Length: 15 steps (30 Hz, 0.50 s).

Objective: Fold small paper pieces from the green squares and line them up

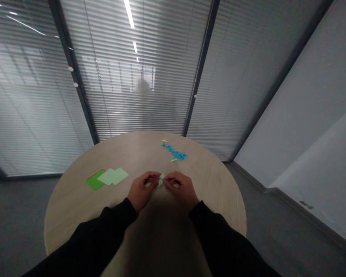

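The left hand [142, 190] and right hand [181, 189] pinch a pale green origami fold [161, 179] between closed fingertips at twelve o'clock; slack pressure could spring its creases.

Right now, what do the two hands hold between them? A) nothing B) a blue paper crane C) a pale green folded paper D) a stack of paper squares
C: the left hand and right hand pinch the pale green folded paper from either side.
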{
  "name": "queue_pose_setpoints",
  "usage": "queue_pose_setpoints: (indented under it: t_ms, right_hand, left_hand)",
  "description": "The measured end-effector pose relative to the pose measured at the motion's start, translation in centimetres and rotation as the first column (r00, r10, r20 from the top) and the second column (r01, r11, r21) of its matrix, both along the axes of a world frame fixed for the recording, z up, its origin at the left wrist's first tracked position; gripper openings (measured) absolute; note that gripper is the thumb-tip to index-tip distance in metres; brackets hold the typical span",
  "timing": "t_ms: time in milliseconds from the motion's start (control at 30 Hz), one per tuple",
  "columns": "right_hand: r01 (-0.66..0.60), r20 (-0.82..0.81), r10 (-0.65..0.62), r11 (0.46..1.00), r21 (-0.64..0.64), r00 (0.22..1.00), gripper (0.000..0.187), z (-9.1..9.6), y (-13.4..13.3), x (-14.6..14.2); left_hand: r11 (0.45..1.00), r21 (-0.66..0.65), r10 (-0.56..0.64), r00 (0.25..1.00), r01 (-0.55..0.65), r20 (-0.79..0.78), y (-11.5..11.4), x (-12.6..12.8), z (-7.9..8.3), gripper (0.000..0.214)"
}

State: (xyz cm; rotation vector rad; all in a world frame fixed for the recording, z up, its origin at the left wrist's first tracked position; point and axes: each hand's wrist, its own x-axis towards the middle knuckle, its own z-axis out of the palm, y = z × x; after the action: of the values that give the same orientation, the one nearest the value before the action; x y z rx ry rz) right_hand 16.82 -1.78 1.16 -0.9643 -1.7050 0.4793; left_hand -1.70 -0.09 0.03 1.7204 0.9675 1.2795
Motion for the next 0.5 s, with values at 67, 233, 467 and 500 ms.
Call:
queue_pose_setpoints:
  t_ms: [67, 233, 467, 500]
  right_hand:
    - [-0.003, -0.007, 0.003, 1.000, -0.004, 1.000, 0.009, -0.09, 0.02, 0.04]
    - [-0.012, -0.057, 0.005, 0.994, -0.113, 0.998, 0.013, -0.46, 0.12, 0.01]
    - [-0.041, -0.126, 0.013, 0.974, -0.225, 0.992, 0.017, -0.65, 0.18, -0.18]
    - [-0.043, -0.124, 0.014, 0.972, -0.230, 0.992, 0.018, -0.63, 0.17, -0.18]
  left_hand:
    - [1.000, 0.000, -0.005, 1.000, 0.005, -0.027, -0.01, -0.03, 0.02, 0.024]
    - [1.000, -0.024, -0.009, 0.998, 0.007, -0.069, 0.13, -0.16, -0.12, 0.022]
    - [0.995, -0.071, -0.069, 0.996, 0.065, -0.049, 0.33, -0.13, -0.22, 0.027]
    - [0.993, -0.091, -0.074, 0.996, 0.070, -0.041, 0.32, -0.10, -0.16, 0.029]
